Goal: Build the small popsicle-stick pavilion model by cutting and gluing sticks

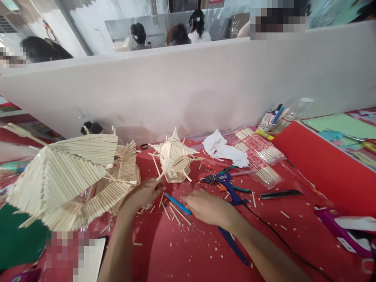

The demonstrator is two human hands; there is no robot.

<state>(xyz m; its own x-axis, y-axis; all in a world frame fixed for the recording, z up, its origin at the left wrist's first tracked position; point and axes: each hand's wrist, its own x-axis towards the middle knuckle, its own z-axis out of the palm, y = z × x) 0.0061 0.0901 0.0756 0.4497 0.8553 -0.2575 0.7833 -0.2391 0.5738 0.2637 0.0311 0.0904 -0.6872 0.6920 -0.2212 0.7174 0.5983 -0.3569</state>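
My left hand (149,191) is just in front of a small star-roofed model of wooden sticks (174,156), fingers bent together near its lower edge. What they hold, if anything, is hidden. My right hand (202,204) is low over the table with curled fingers, beside a bright blue pen (178,203); its grip is hidden too. Loose sticks (174,213) lie between the hands. A dark blue tool handle (233,244) sticks out beneath my right forearm. Behind that hand lies a blue glue gun (227,184), its nozzle pointing left.
A larger stick-built model (58,176) with wide roofs stands at left. Packs of sticks (261,152), crumpled tissue (225,149), a black cutter (280,194) and a pen cup (268,122) are at right. A cable (273,231) crosses the red table. A white partition (164,90) rises behind; people sit beyond.
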